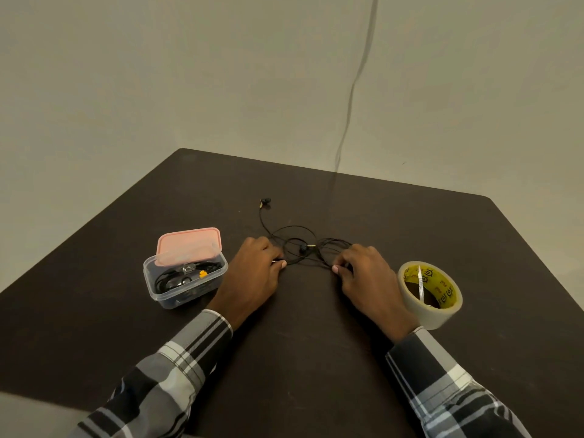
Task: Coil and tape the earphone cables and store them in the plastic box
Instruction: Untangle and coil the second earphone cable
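Note:
A black earphone cable (298, 245) lies in loose loops on the dark table (316, 358), one earbud (264, 202) stretched out towards the far side. My left hand (257, 268) pinches the cable at its left end. On the other side, my right hand (363, 270) pinches its right end. The clear plastic box (185, 281) stands left of my left hand, with several coiled black earphones inside and its pink lid (189, 245) leaning on the back rim. A roll of clear tape (428, 292) with a yellow core stands right of my right hand.
The table's far edge meets a plain wall. A thin grey cable (354, 90) hangs down the wall to the table's back edge. Checked sleeves cover both forearms.

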The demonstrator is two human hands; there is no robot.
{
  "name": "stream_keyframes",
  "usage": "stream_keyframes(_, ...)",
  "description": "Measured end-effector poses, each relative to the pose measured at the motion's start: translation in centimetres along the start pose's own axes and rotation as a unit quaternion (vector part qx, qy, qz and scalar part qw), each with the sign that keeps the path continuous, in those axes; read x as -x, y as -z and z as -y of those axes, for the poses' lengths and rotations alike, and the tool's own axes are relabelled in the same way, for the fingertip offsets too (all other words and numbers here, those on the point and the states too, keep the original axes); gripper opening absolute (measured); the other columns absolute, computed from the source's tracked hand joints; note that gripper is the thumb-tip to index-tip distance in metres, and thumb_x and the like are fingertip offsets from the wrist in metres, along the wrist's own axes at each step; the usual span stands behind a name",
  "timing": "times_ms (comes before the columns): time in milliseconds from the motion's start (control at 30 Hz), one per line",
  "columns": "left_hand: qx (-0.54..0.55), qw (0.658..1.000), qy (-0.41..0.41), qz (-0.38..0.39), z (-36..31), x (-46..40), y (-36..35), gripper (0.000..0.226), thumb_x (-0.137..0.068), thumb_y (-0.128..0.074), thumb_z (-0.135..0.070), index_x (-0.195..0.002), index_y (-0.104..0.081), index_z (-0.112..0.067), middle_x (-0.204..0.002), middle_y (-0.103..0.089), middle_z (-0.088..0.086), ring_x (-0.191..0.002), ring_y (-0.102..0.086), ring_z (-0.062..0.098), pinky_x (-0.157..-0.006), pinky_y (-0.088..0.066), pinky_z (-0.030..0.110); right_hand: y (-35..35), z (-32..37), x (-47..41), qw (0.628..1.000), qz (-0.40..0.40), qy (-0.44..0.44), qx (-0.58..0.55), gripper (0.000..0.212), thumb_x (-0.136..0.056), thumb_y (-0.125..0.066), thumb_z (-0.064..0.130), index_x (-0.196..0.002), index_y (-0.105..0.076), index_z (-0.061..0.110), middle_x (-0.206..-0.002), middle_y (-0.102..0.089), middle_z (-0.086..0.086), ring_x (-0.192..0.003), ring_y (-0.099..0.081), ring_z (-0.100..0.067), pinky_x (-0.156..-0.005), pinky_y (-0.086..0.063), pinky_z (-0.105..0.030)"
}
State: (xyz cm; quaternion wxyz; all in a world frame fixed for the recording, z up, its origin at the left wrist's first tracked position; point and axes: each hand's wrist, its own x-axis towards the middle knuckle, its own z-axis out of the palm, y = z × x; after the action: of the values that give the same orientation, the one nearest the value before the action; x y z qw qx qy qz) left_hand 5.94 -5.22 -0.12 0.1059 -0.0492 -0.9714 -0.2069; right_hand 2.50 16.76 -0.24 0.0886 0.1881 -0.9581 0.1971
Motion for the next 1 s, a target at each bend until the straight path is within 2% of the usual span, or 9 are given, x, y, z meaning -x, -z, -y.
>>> stream_keyframes(100,0.012,1.000,0.005,-0.010,0.1,0.0,-0.4,0.023,-0.101,-0.051,-0.028,-0.114,-0.065,-0.015,-0.117,-0.057,0.001,-0.113,-0.046,0.018,-0.091,-0.036,0.026,0.3,-1.0,0.4,1.000,-0.004,-0.007,-0.001,0.005,-0.097,-0.060,0.027,-0.096,-0.065,0.027,-0.102,-0.054,0.015,-0.097,-0.046,-0.006,-0.077,-0.043,-0.025)
stream_keyframes(233,0.053,0.998,0.016,-0.020,-0.3,-0.2,-0.3,0.019,-0.102,-0.049,-0.027,-0.108,-0.063,-0.016,-0.102,-0.057,-0.005,-0.102,-0.048,0.015,-0.079,-0.033,0.024,0.3,-1.2,1.3,0.999,-0.042,-0.005,-0.034,0.007,-0.098,-0.057,0.022,-0.096,-0.064,0.024,-0.098,-0.060,0.011,-0.094,-0.051,-0.010,-0.075,-0.046,-0.029)
stream_keyframes(333,0.114,0.991,0.030,-0.062,-0.2,0.0,-0.4,0.012,-0.099,-0.055,-0.027,-0.104,-0.063,-0.019,-0.090,-0.056,-0.009,-0.091,-0.051,0.013,-0.076,-0.040,0.028,0.3,-1.0,1.8,0.994,-0.086,-0.005,-0.073,0.009,-0.099,-0.053,0.021,-0.099,-0.061,0.023,-0.094,-0.062,0.010,-0.089,-0.055,-0.009,-0.074,-0.048,-0.029)
stream_keyframes(533,0.120,0.992,0.005,-0.042,0.0,0.3,-0.6,0.023,-0.094,-0.064,-0.024,-0.117,-0.064,-0.023,-0.111,-0.061,-0.005,-0.101,-0.050,0.006,-0.086,-0.040,0.023,0.2,-0.3,1.8,0.971,-0.186,-0.025,-0.148,0.014,-0.099,-0.056,0.014,-0.113,-0.059,0.016,-0.096,-0.066,0.006,-0.086,-0.062,-0.008,-0.075,-0.053,-0.028)
stream_keyframes(633,0.111,0.993,0.024,-0.029,0.1,0.2,-0.7,0.033,-0.093,-0.066,-0.029,-0.125,-0.061,-0.026,-0.116,-0.061,-0.001,-0.105,-0.050,0.009,-0.090,-0.042,0.025,-0.2,-0.6,1.6,0.978,-0.170,-0.021,-0.116,0.012,-0.100,-0.056,0.016,-0.111,-0.062,0.015,-0.098,-0.067,0.003,-0.087,-0.060,-0.009,-0.077,-0.052,-0.028)
stream_keyframes(700,0.103,0.994,0.022,-0.027,0.0,0.1,-0.6,0.037,-0.092,-0.066,-0.033,-0.127,-0.058,-0.026,-0.112,-0.062,-0.005,-0.104,-0.047,0.007,-0.086,-0.041,0.025,-0.5,-0.8,1.4,0.984,-0.162,-0.012,-0.068,0.014,-0.100,-0.057,0.017,-0.111,-0.065,0.015,-0.103,-0.066,-0.001,-0.091,-0.057,-0.014,-0.077,-0.048,-0.028)
stream_keyframes(800,0.062,0.998,-0.007,-0.031,-0.4,0.0,-0.7,0.031,-0.096,-0.060,-0.035,-0.124,-0.058,-0.024,-0.109,-0.061,-0.006,-0.100,-0.047,0.008,-0.079,-0.038,0.025,-1.0,-0.7,1.2,0.982,-0.180,0.012,0.056,0.011,-0.094,-0.065,0.017,-0.103,-0.070,0.015,-0.105,-0.061,-0.005,-0.096,-0.050,-0.023,-0.073,-0.044,-0.034)
stream_keyframes(867,0.021,0.999,-0.023,-0.027,-0.6,-0.1,-0.9,0.023,-0.100,-0.052,-0.034,-0.118,-0.062,-0.024,-0.111,-0.059,-0.003,-0.101,-0.051,0.014,-0.082,-0.041,0.029,-1.3,-0.3,1.0,0.977,-0.172,0.039,0.121,0.011,-0.089,-0.070,0.015,-0.100,-0.072,0.015,-0.100,-0.059,-0.006,-0.090,-0.050,-0.024,-0.068,-0.044,-0.036)
stream_keyframes(1000,-0.002,0.999,-0.034,-0.038,-0.8,-0.6,-1.4,0.023,-0.104,-0.042,-0.030,-0.109,-0.063,-0.021,-0.110,-0.058,-0.001,-0.103,-0.053,0.019,-0.087,-0.039,0.032,-2.2,1.0,0.6,0.986,-0.119,0.106,0.045,0.020,-0.093,-0.061,0.019,-0.110,-0.069,0.016,-0.094,-0.063,-0.002,-0.077,-0.062,-0.021,-0.057,-0.053,-0.037)
